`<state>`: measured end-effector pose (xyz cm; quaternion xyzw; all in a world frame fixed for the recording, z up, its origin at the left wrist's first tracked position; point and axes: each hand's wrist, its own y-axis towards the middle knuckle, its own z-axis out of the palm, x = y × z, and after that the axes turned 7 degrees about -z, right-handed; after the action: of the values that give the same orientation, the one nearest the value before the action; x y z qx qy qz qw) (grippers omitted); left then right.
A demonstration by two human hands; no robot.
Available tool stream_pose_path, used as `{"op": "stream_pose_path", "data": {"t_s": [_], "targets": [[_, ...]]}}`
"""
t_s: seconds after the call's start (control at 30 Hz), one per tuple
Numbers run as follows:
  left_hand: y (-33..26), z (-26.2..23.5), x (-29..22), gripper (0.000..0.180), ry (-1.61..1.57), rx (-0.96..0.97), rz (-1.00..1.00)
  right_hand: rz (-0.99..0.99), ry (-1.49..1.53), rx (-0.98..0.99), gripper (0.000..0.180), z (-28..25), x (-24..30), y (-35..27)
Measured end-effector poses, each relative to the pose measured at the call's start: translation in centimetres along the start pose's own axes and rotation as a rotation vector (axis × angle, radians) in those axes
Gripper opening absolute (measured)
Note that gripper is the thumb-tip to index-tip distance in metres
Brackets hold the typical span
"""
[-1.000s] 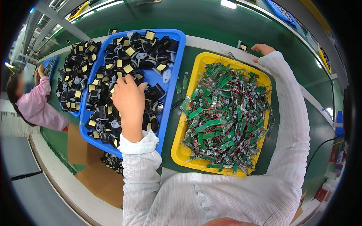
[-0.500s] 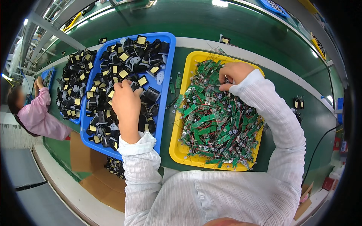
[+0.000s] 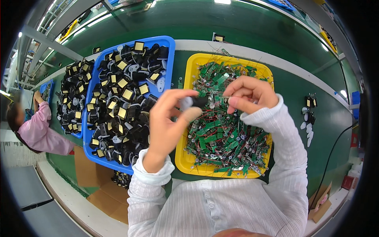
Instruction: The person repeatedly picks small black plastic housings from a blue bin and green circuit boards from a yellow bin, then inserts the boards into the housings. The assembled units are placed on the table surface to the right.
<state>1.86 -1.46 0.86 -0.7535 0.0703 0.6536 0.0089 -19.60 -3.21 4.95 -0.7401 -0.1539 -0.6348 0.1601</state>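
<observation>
My left hand (image 3: 167, 124) pinches a small black plastic housing (image 3: 200, 102) with a pale grey end, held above the yellow tray (image 3: 180, 160). Facing it, the fingers of my right hand (image 3: 254, 94) are closed on a small circuit board (image 3: 226, 100), mostly hidden by the fingertips. The two parts are close but apart. Beneath them, the yellow tray is heaped with green circuit boards (image 3: 211, 127) and thin red wires. To the left, a blue tray (image 3: 171, 59) holds many black housings (image 3: 127, 94) with cream pads, some with pale grey flaps.
Another pile of black housings (image 3: 73, 98) lies left of the blue tray. A cardboard box (image 3: 89, 170) stands below. Loose black and white pieces (image 3: 310, 126) lie on the bench at right, near a black cable (image 3: 328, 162). A co-worker in pink (image 3: 37, 128) sits far left.
My left hand has come up from the blue tray and moved right with a black housing. My right hand has lifted off the boards with a small one. The view has shifted slightly.
</observation>
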Motion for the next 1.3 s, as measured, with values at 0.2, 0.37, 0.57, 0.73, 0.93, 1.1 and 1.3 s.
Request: {"op": "stream_pose_path", "data": {"t_s": [0.2,0.37,0.57,0.73,0.93,1.1,1.3], "targets": [[-0.7,1.6,-0.4,0.034,-0.288,0.165,-0.122,-0.095,0.130,-0.230,0.014,2.4,-0.8,-2.3],[-1.1,1.7,-0.4,0.034,-0.563,0.214,-0.222,-0.318,0.105,-0.340,0.017,4.4,-2.8,-2.8],[-2.0,1.5,1.0,0.034,-0.086,0.114,-0.040,-0.423,0.103,-0.320,0.018,5.0,-3.5,-2.9],[-1.5,2.2,0.4,0.035,-0.195,0.195,0.060,-0.365,0.160,-0.285,0.023,5.0,-3.7,-2.2],[-1.7,2.9,-0.1,0.037,-0.477,0.213,0.020,-0.416,0.169,-0.342,0.023,4.9,-3.6,-2.1],[-1.6,2.3,1.1,0.036,-0.431,0.178,0.017,-0.648,-0.214,-0.350,0.022,4.8,-4.2,-2.4],[-1.8,2.7,1.1,0.039,-0.474,0.078,0.018,-0.790,-0.399,-0.371,0.028,4.9,-4.0,-1.9]]}}
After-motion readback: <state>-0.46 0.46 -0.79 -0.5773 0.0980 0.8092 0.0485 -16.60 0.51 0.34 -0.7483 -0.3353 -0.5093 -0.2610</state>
